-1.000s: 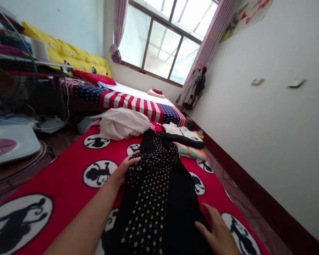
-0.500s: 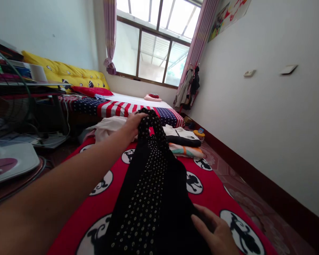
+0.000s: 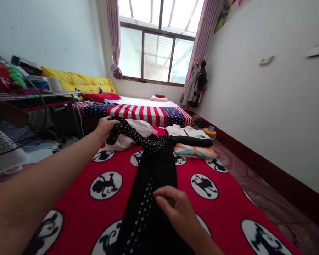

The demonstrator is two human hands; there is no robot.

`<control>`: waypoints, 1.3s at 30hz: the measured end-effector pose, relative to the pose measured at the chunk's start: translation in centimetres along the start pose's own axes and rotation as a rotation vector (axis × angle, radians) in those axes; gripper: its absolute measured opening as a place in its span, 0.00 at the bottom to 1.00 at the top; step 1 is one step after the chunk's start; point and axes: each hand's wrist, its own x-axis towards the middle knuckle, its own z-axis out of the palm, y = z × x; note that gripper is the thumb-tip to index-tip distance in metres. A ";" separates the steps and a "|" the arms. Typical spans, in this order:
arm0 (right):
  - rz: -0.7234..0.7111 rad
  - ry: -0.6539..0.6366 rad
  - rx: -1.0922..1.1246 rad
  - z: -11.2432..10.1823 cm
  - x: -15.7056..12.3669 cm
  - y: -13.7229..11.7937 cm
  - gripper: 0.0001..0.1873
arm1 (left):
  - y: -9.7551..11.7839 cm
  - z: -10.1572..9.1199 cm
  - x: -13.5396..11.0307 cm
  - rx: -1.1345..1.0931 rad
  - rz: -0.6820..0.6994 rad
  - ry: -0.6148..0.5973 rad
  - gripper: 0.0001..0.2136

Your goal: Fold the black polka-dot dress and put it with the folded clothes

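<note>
A long black dress with a white-dotted panel lies lengthwise on a red blanket with monkey-print circles. My left hand grips the dress's dotted upper part, which stretches sideways over a crumpled pale pink garment. My right hand is curled over the dress's lower middle, touching the black cloth. Whether it grips the cloth is hidden. Beyond the dress lie a folded white-and-black jacket and a folded teal-and-orange cloth.
Behind the blanket stands a bed with a stars-and-stripes cover. A wire-guarded fan and a cluttered desk stand at the left. Tiled floor and a white wall run along the right. Clothes hang near the window.
My left hand has moved farther left, drawing the dotted part sideways over the pink garment. My right hand has moved inward to the dress's middle. The view has levelled.
</note>
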 end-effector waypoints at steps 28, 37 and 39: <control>0.386 -0.041 0.325 -0.4 -0.3 4.6 0.23 | -8.2 -0.6 -25.2 0.152 -0.492 -0.748 0.20; 0.200 0.006 0.487 0.9 -2.1 0.3 0.15 | -6.7 0.6 -27.7 -0.387 -0.808 -0.548 0.33; 0.273 0.035 0.575 1.0 -2.3 0.1 0.17 | -6.6 0.7 -28.2 -0.477 -0.815 -0.516 0.34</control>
